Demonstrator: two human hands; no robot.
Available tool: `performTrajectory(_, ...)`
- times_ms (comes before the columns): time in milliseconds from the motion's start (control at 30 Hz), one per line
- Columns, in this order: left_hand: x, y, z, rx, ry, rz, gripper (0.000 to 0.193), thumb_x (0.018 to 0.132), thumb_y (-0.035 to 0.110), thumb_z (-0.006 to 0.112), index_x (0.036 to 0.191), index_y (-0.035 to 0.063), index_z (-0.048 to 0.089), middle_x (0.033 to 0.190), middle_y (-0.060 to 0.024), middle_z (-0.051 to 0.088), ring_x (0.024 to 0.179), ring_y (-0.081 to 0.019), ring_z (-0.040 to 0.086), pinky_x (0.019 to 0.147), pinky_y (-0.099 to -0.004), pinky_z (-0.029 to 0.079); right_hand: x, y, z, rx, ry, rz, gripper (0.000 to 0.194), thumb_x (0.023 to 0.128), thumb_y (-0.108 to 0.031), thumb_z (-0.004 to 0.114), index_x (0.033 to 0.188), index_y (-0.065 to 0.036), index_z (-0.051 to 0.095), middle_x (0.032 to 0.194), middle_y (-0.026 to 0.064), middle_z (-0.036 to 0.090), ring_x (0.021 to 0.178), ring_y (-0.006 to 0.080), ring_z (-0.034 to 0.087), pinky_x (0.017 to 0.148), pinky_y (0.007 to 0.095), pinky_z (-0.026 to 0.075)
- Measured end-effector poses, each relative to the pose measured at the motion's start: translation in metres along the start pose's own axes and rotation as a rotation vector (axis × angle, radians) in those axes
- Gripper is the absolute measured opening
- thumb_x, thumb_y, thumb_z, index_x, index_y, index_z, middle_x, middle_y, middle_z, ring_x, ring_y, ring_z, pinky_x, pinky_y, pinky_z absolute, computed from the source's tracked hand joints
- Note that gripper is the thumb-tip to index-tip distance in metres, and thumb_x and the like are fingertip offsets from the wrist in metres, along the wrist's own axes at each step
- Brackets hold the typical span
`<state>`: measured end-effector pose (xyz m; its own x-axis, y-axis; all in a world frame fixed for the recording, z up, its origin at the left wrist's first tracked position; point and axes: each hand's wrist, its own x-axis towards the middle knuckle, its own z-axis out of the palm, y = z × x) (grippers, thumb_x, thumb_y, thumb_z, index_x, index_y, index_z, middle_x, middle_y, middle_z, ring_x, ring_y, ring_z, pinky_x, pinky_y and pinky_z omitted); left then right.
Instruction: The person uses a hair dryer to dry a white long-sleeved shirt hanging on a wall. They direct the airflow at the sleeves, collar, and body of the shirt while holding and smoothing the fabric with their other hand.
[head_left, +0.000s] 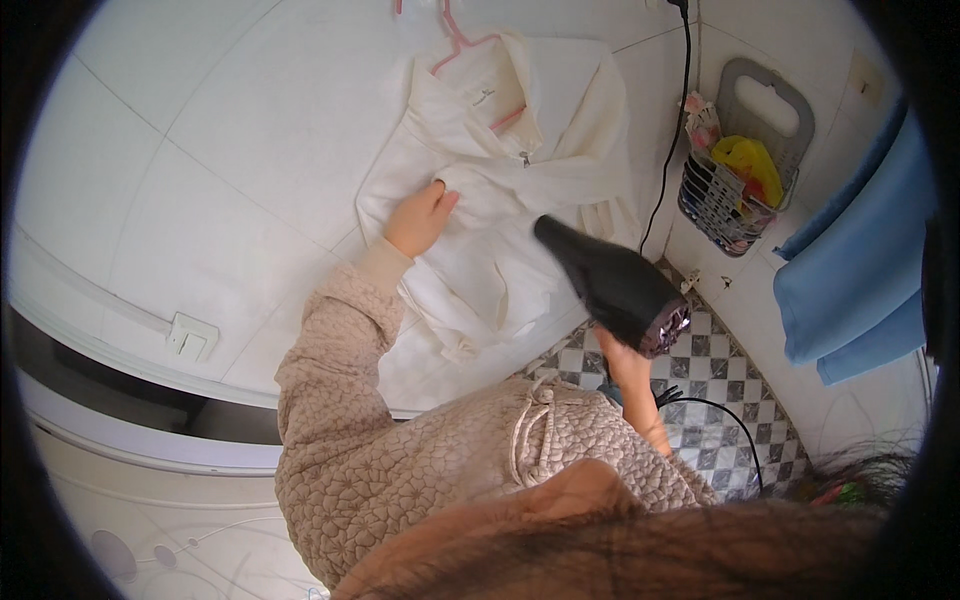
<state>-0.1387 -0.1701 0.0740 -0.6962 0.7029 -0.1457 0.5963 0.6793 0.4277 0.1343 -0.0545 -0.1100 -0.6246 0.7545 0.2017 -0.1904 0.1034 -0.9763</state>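
A white garment with a collar and a zip (480, 262) hangs on a pink hanger (455, 37) against the tiled wall. My left hand (422, 217) grips the front of the garment below the collar, its fingers closed on the cloth. In my right hand (624, 360) is a black hair dryer (607, 277), its narrow nozzle end towards the cloth, a little apart from it. The dryer's body hides most of my right fingers. The power cord (679, 127) runs down the wall to the right of the garment.
A grey plastic basket (731, 199) holding a yellow bag (750, 161) and other items hangs on the right wall. Blue cloths (851, 285) hang further right. The floor has a checkered pattern (720, 375). A wall switch (193, 337) sits at the lower left.
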Motion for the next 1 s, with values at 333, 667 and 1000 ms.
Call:
performTrajectory(333,0.008,-0.019,0.012,-0.738,0.03,0.151,0.034,0.082,0.004,0.052,0.114,-0.0001,0.044,0.106,-0.0099,0.056,0.095,-0.0208,0.055,0.084,-0.0311,0.044,0.023,0.033,0.0,-0.001,0.338,-0.019,0.032,0.069,-0.01,0.069,0.094,0.002,0.055,0.093,0.0069,0.057,0.083,0.0162,0.053,0.073,0.0276,0.043)
performTrajectory(667,0.021,-0.016,0.012,0.245,0.191,0.171,0.019,0.083,0.017,0.055,0.086,-0.002,0.056,0.069,-0.0148,0.057,0.063,-0.0277,0.056,0.061,-0.0314,0.047,0.002,0.007,0.003,0.378,-0.077,0.238,0.023,0.067,-0.006,0.067,0.087,0.0,0.058,0.078,0.0037,0.058,0.067,0.0163,0.054,0.062,0.0292,0.044)
performTrajectory(1000,0.006,-0.043,0.068,-1.852,0.138,-0.368,0.028,0.088,0.019,0.048,0.11,0.0018,0.048,0.105,-0.0066,0.055,0.096,-0.0226,0.052,0.082,-0.0322,0.041,-0.004,0.008,-0.003,0.184,-0.028,0.19,0.031,0.066,-0.007,0.069,0.095,-0.001,0.059,0.092,0.0066,0.06,0.084,0.0183,0.055,0.076,0.0299,0.043)
